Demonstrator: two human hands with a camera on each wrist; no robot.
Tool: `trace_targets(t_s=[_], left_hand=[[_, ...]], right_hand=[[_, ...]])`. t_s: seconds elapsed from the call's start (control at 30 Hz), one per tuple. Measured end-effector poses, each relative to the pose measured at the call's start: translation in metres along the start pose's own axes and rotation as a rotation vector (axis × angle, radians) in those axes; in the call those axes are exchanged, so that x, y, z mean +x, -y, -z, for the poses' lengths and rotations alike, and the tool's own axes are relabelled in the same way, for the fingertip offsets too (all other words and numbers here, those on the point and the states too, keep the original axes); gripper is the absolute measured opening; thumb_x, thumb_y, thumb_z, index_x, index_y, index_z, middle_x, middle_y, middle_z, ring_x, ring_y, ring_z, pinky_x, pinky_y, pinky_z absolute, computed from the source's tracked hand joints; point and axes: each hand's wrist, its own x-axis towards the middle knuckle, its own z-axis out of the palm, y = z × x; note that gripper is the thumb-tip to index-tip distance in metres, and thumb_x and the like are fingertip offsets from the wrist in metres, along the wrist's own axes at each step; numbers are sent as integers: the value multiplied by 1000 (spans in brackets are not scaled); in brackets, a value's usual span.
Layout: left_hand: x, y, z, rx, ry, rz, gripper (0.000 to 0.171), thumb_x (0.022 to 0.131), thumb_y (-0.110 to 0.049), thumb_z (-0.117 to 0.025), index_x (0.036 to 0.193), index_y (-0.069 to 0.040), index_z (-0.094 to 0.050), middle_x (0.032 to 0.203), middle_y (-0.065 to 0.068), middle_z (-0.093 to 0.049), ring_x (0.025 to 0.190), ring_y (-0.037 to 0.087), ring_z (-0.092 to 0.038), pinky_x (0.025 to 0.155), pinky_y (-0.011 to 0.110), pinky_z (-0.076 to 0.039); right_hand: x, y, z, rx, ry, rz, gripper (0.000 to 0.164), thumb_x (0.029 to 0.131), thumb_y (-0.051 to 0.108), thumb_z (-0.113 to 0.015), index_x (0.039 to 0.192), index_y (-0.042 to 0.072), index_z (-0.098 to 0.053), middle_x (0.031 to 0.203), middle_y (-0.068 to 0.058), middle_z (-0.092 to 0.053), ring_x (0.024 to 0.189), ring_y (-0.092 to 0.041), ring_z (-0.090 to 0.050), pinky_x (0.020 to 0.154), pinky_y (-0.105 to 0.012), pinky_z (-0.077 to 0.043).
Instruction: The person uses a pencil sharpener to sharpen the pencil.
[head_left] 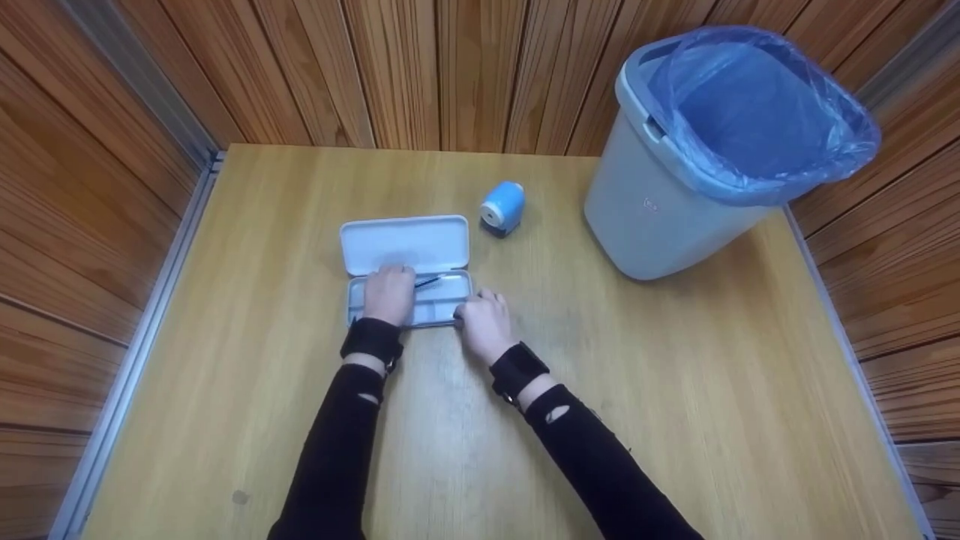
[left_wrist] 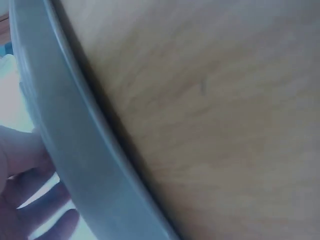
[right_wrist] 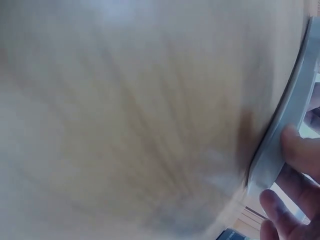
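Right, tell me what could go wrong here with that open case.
The left grip, over the open case, might knock the slim dark stick showing beside it. If the right grip slips off the near right corner, the case could shift. Slid forward and right, it might bump the blue-and-white object.

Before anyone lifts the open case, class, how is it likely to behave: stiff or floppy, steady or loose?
The case is probably stiff, as it keeps a crisp box shape. Its raised lid may swing, since it seems joined along one edge only. The smooth outer wall could feel slightly slippery.
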Motion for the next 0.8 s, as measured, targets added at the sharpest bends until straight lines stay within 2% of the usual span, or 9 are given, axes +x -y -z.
trace_targets(t_s=[0.1,0.23,0.37,0.5,0.57,0.7,0.8], left_hand=[[-5,-1,5,-38,-28,-22,15,86,-2,-47,88,-2,-62,86,16,-66,81,32,-60,66,42,-48],[-11,-1,13,-85,-90,-29,9,86,-2,-47,84,-2,-56,73,15,-63,68,32,-58,60,40,-45],[-17,1,17,-137,-140,-24,6,87,-1,-44,89,-3,-50,72,13,-58,57,27,-51,52,36,-41],[-23,4,19,-169,-158,-14,11,90,-3,-43,99,-5,-48,79,11,-55,51,22,-44,46,30,-35],[-26,6,20,-168,-162,-6,10,91,-5,-44,100,-5,-49,81,11,-55,51,22,-45,45,30,-36],[-31,10,19,-178,-155,11,9,92,-9,-46,95,-3,-52,82,13,-57,56,25,-53,50,35,-44],[-34,13,18,-199,-135,20,11,90,-9,-48,96,-2,-53,84,15,-59,60,27,-56,54,37,-47]], right_hand=[[-1,-7,1,50,-9,49,14,75,25,-70,86,16,-71,84,0,-67,81,-21,-53,70,-35,-38],[2,-26,8,126,-95,85,19,78,22,-67,95,13,-69,89,-4,-67,83,-23,-54,72,-36,-40],[14,-53,19,158,-144,23,29,77,15,-68,105,9,-65,99,-10,-66,91,-28,-55,80,-42,-43],[33,-79,32,125,-99,-73,47,77,15,-69,121,9,-55,116,-15,-59,106,-33,-53,92,-48,-41],[44,-88,39,111,-82,-102,56,76,15,-71,127,9,-49,124,-17,-54,113,-36,-50,95,-51,-39],[66,-101,50,98,-64,-117,70,72,13,-74,134,12,-41,138,-19,-42,125,-38,-41,100,-55,-34],[81,-106,55,81,-12,-110,79,71,13,-74,138,16,-34,147,-17,-31,134,-37,-31,106,-57,-26]])
